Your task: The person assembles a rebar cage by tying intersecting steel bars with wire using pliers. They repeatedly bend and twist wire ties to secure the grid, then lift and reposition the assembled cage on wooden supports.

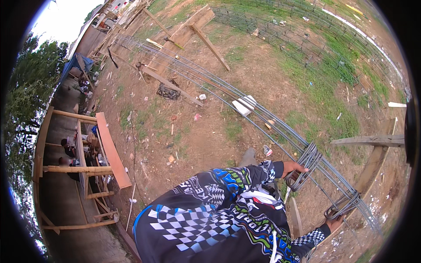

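Long steel reinforcing bars (pixel 272 115) run diagonally from the far left to the near right. Two bundles of bent steel stirrups hang around them. My left hand (pixel 294 168) is closed on the edge of the first stirrup bundle (pixel 310 158). Lower right, my right hand (pixel 335 223) grips the edge of the second stirrup bundle (pixel 349 203); its fingers are partly hidden by the rings. Both arms wear dark patterned sleeves with checkered cuffs.
Wooden trestles, one with a plank (pixel 190 30) and one at right with a beam (pixel 378 164), stand by the bars. Coiled wire (pixel 169 90) and a white block (pixel 244 105) lie on the dirt. People sit under a timber shelter (pixel 109 149) at left. Rebar cages (pixel 280 33) lie on grass.
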Available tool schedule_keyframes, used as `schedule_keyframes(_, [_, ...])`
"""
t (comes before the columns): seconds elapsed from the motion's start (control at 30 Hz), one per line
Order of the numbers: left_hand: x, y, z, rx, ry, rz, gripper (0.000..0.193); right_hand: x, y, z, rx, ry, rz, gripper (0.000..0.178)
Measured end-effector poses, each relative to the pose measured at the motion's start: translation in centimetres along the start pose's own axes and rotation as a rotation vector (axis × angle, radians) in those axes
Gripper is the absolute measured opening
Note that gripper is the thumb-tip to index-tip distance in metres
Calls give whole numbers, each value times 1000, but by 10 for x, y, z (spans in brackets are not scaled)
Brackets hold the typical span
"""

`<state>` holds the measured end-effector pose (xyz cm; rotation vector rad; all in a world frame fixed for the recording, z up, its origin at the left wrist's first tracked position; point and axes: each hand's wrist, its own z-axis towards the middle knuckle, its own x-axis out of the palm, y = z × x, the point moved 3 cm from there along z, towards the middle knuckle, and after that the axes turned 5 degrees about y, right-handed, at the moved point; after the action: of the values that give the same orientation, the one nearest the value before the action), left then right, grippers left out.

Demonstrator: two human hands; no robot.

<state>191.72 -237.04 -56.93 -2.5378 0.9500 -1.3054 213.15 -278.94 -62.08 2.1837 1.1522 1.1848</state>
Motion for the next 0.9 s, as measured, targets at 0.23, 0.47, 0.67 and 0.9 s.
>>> schedule_keyframes(0.23, [12, -11, -15, 15, 170, -89, 36, 4, 1, -19, -23, -5, -83, 49])
schedule_keyframes(0.47, [-3, -14, -6, 25, 235, -177, 48, 46, -12, -40, -98, -34, -86, 35])
schedule_keyframes(0.67, [11, -19, -12, 10, 251, -169, 56, 22, -22, -47, -145, -9, -5, 35])
schedule_keyframes(0.9, [19, -28, -20, -35, 182, -130, 40, 38, -19, -49, -168, -138, -96, 36])
